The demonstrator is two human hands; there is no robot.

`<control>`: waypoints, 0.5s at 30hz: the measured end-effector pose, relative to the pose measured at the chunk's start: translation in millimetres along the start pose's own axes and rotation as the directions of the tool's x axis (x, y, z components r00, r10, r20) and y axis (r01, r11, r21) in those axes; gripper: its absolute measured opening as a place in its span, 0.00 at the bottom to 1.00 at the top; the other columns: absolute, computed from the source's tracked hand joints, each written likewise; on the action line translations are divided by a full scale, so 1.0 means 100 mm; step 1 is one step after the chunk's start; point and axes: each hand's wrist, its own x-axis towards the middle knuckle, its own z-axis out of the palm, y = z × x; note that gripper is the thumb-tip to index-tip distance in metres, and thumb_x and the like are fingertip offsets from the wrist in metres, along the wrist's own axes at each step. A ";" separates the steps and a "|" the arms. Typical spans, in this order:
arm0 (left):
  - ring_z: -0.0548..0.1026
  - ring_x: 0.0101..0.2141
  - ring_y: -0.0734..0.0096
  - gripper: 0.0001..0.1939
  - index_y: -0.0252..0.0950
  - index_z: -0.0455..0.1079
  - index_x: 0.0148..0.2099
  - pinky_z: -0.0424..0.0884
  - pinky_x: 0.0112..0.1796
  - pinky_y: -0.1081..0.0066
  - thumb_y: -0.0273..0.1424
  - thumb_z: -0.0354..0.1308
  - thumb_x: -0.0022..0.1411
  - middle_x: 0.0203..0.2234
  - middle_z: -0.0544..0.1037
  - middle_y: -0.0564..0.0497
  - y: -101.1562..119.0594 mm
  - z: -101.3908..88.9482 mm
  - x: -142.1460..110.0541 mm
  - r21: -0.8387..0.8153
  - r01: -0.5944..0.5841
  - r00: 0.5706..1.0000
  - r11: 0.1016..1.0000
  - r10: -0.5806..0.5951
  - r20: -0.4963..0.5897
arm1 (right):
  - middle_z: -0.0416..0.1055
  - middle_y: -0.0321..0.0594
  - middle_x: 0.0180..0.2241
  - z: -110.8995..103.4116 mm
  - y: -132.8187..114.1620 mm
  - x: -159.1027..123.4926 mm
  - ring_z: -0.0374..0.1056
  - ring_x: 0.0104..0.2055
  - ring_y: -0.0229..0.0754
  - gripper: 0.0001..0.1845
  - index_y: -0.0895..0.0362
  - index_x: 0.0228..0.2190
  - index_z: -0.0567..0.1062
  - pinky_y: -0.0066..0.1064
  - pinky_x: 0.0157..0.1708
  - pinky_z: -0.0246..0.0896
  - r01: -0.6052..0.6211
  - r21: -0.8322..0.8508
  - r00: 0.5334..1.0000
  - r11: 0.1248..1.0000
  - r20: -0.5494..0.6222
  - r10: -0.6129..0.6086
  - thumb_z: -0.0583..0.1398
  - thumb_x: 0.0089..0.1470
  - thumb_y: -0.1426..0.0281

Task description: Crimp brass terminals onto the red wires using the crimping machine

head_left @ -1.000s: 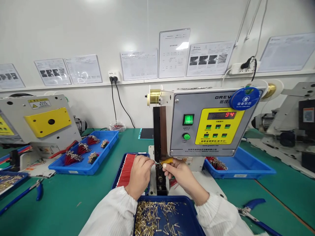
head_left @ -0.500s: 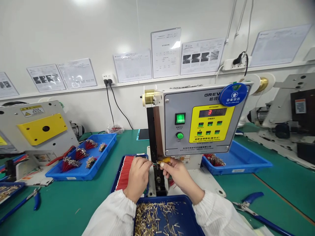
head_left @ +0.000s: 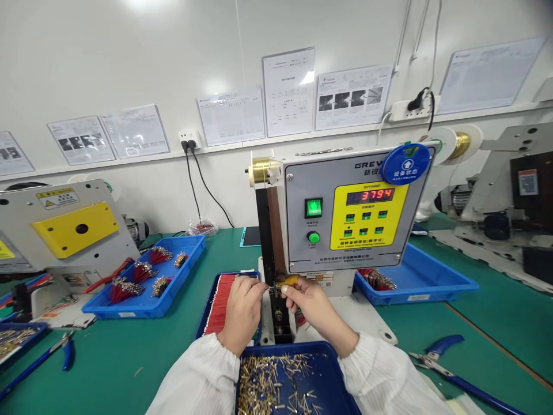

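Fig. Two bare hands at a crimping machine [head_left: 345, 213], head-cam view

L hand [head_left: 242, 314]: grip closed, fingers & thumb pinching a thin wire end [head_left: 271, 290], held just in front of the machine's dark upright column [head_left: 270, 253]

R hand [head_left: 313, 314]: grip closed on a small yellow part [head_left: 288, 281], exact kind too small to tell; hands nearly touching, white sleeves [head_left: 194, 374] at both wrists

Machine: grey panel, yellow keypad, red display [head_left: 370, 195] reading 3794, lit green switch [head_left: 313, 207]

Below hands: dark-blue tray [head_left: 298, 349] of loose brass terminals [head_left: 272, 386]. Beside L hand: second dark-blue tray [head_left: 228, 274] of packed red wires [head_left: 218, 314]

On green table [head_left: 108, 346]: bright-blue tray [head_left: 147, 311] w/ bundled red wires [head_left: 125, 290] to L of machine, another bright-blue tray [head_left: 415, 291] to R; blue-handled pliers [head_left: 444, 351] at far R
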 end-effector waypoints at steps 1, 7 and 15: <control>0.68 0.39 0.66 0.11 0.36 0.70 0.42 0.68 0.41 0.65 0.20 0.47 0.67 0.35 0.73 0.48 0.00 0.00 0.00 0.004 -0.002 1.000 1.000 0.002 -0.006 | 0.65 0.31 0.16 0.00 0.00 0.00 0.60 0.18 0.35 0.16 0.55 0.22 0.70 0.28 0.19 0.57 0.002 0.001 1.000 1.000 0.001 -0.002 0.63 0.44 0.56; 0.69 0.38 0.67 0.10 0.37 0.70 0.44 0.68 0.39 0.66 0.22 0.49 0.67 0.35 0.73 0.49 0.01 -0.03 0.02 0.013 -0.002 0.998 1.000 0.003 -0.060 | 0.65 0.32 0.17 -0.01 0.05 0.02 0.60 0.17 0.34 0.16 0.56 0.23 0.70 0.28 0.19 0.55 0.019 -0.033 1.000 0.999 0.009 -0.019 0.62 0.46 0.56; 0.69 0.38 0.68 0.08 0.36 0.71 0.40 0.68 0.39 0.68 0.23 0.51 0.66 0.34 0.73 0.49 0.02 -0.02 0.02 0.029 0.010 0.998 1.000 -0.008 -0.066 | 0.64 0.32 0.17 0.07 0.07 0.00 0.57 0.17 0.35 0.19 0.55 0.22 0.68 0.27 0.16 0.53 0.029 0.016 0.997 0.999 -0.078 -0.028 0.63 0.44 0.53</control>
